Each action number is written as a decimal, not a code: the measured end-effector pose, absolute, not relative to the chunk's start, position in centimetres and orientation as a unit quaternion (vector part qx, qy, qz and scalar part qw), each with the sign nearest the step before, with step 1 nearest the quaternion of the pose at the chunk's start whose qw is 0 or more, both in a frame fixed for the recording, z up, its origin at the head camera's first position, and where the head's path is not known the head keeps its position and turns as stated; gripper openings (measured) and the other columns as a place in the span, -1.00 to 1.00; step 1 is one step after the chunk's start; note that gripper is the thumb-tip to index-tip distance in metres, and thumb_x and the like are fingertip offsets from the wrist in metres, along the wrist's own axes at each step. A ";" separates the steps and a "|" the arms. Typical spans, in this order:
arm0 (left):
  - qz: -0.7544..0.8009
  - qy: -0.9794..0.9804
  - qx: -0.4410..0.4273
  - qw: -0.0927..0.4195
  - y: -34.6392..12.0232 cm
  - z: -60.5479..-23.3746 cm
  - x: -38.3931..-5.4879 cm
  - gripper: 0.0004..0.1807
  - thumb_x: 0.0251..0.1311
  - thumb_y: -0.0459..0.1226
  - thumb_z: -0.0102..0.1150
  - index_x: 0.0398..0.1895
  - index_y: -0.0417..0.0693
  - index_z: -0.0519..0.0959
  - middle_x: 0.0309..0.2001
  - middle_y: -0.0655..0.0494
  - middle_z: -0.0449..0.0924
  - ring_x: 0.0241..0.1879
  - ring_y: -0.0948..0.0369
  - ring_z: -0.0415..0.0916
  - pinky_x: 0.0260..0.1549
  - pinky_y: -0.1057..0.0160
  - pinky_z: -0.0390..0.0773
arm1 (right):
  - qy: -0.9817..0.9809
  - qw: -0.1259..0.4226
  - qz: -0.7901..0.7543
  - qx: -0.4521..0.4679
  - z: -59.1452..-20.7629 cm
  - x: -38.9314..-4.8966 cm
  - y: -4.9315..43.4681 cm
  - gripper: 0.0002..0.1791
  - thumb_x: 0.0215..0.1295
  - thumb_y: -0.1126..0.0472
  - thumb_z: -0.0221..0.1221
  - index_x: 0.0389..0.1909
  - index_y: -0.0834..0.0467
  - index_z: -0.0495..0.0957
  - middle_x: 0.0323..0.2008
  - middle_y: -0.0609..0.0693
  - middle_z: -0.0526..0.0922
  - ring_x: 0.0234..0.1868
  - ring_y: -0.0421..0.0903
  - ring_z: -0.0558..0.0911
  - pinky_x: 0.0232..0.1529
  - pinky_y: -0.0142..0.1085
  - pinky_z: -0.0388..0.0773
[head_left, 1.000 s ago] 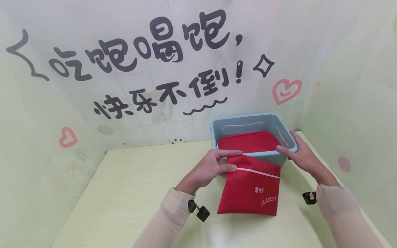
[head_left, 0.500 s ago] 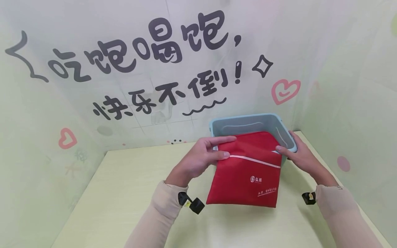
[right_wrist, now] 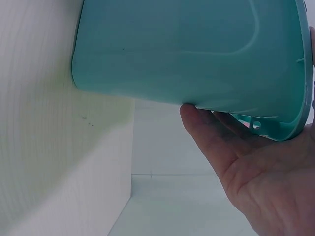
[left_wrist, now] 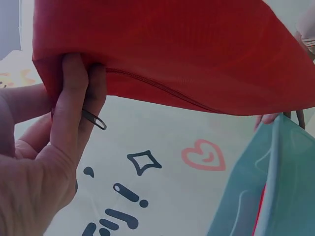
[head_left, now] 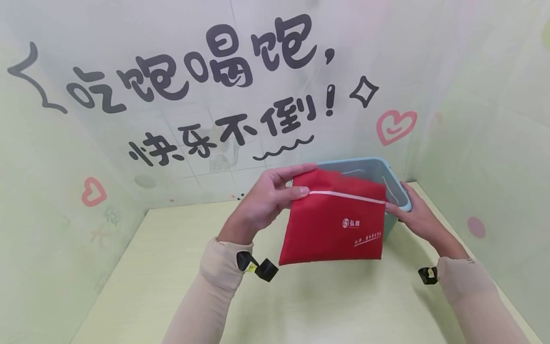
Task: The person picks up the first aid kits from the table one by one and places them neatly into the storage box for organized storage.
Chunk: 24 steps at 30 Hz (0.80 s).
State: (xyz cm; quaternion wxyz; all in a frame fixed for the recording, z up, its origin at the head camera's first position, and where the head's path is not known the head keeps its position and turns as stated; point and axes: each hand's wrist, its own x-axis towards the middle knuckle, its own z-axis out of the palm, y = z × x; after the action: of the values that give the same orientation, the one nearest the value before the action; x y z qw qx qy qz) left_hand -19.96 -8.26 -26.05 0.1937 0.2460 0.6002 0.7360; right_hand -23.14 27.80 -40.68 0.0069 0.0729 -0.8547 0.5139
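Observation:
A red fabric pouch (head_left: 331, 234) with a white stripe and white print hangs in front of the bin, over the table. My left hand (head_left: 267, 199) pinches its upper left corner between thumb and fingers. From below, the left wrist view shows the pouch's zip (left_wrist: 162, 89) and a dark zip pull (left_wrist: 94, 120) beside the fingers. At the right end of a light blue plastic bin (head_left: 394, 192), my right hand (head_left: 420, 217) grips the rim, thumb in front. The right wrist view shows fingers (right_wrist: 206, 135) along the bin's outer wall. Another red item (left_wrist: 260, 209) shows inside the bin.
The bin stands on a pale wood-grain table (head_left: 180, 267), near its back right corner. A white wall (head_left: 180, 119) with dark lettering rises behind, and pale side walls (head_left: 494, 181) flank the table. A black wrist camera (head_left: 258, 266) sticks out from the left sleeve.
My left hand has lifted the pouch up and slightly left, from low before the bin to covering much of its front and opening. The right hand keeps its place on the bin.

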 end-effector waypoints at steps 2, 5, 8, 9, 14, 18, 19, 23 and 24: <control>0.743 0.595 0.244 0.182 -8.0 -25.7 -20.2 -0.45 0.29 -0.50 0.05 0.38 -0.26 0.39 0.09 -0.18 0.52 -0.16 0.08 0.66 -0.20 0.20 0.70 | -0.854 0.008 0.515 0.074 -40.7 -23.2 27.8 -0.01 0.40 -0.03 0.17 0.59 0.12 -0.24 0.35 0.39 0.17 0.25 0.35 0.28 0.06 0.25 0.53; 0.754 0.587 0.245 0.165 -7.5 -25.4 -20.6 -0.45 0.29 -0.52 0.04 0.38 -0.27 0.38 0.11 -0.16 0.50 -0.06 0.07 0.61 -0.20 0.20 0.70 | -0.855 0.009 0.513 0.073 -40.7 -23.2 27.9 0.00 0.40 -0.03 0.18 0.59 0.12 -0.26 0.34 0.39 0.16 0.24 0.35 0.28 0.03 0.15 0.58; 0.763 0.581 0.242 0.147 -7.1 -25.2 -21.2 -0.46 0.30 -0.52 0.06 0.37 -0.26 0.40 0.16 -0.16 0.47 0.00 0.04 0.57 -0.19 0.19 0.70 | -0.858 0.006 0.508 0.069 -40.7 -23.2 27.9 0.02 0.39 -0.04 0.19 0.59 0.11 -0.28 0.34 0.38 0.15 0.24 0.33 0.27 0.02 0.05 0.60; 0.766 0.578 0.241 0.142 -7.0 -25.1 -21.4 -0.46 0.30 -0.52 0.06 0.37 -0.25 0.40 0.17 -0.16 0.46 0.02 0.03 0.56 -0.18 0.18 0.70 | -0.858 0.006 0.509 0.068 -40.7 -23.2 27.9 0.03 0.39 -0.04 0.19 0.60 0.11 -0.29 0.35 0.37 0.15 0.25 0.32 0.26 0.03 0.05 0.59; 0.778 0.574 0.225 0.121 -6.4 -25.1 -22.8 -0.48 0.31 -0.52 0.09 0.36 -0.21 0.43 0.19 -0.12 0.44 0.08 0.01 0.52 -0.18 0.18 0.70 | -0.854 0.004 0.517 0.064 -40.7 -23.0 27.8 0.07 0.34 -0.10 0.23 0.60 0.04 -0.29 0.37 0.34 0.14 0.27 0.32 0.24 0.09 0.21 0.53; 0.783 0.572 0.217 0.111 -6.2 -25.0 -23.9 -0.48 0.31 -0.51 0.09 0.35 -0.20 0.45 0.18 -0.11 0.45 0.07 0.02 0.52 -0.20 0.20 0.70 | -0.851 0.004 0.520 0.068 -40.6 -23.0 27.8 0.07 0.34 -0.10 0.23 0.60 0.03 -0.29 0.38 0.34 0.13 0.29 0.34 0.22 0.10 0.24 0.51; 0.785 0.571 0.216 0.109 -6.2 -25.0 -24.1 -0.48 0.31 -0.51 0.09 0.35 -0.20 0.45 0.18 -0.11 0.45 0.06 0.03 0.52 -0.21 0.21 0.70 | -0.851 0.004 0.520 0.069 -40.6 -23.0 27.8 0.07 0.35 -0.09 0.22 0.60 0.04 -0.29 0.38 0.34 0.12 0.29 0.35 0.21 0.09 0.24 0.51; 0.793 0.560 0.215 0.105 -6.1 -24.8 -25.0 -0.48 0.32 -0.52 0.06 0.36 -0.22 0.43 0.15 -0.11 0.46 0.03 0.06 0.52 -0.24 0.25 0.70 | -0.851 0.002 0.520 0.072 -40.6 -23.1 27.9 0.04 0.37 -0.07 0.20 0.60 0.05 -0.29 0.37 0.36 0.12 0.29 0.35 0.20 0.06 0.19 0.55; 0.795 0.558 0.214 0.104 -6.0 -24.7 -25.1 -0.48 0.33 -0.52 0.06 0.36 -0.22 0.42 0.15 -0.10 0.46 0.03 0.06 0.52 -0.25 0.26 0.70 | -0.851 0.001 0.520 0.073 -40.5 -23.2 28.0 0.03 0.38 -0.07 0.19 0.60 0.05 -0.28 0.36 0.36 0.12 0.28 0.36 0.20 0.06 0.18 0.55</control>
State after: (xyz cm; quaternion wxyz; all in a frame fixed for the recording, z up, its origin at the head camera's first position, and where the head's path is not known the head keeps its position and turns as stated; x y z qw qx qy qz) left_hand -25.12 -6.03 -24.69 0.1039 0.2139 0.5579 0.7951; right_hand -23.15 27.98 -40.54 0.0011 0.0726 -0.8511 0.5200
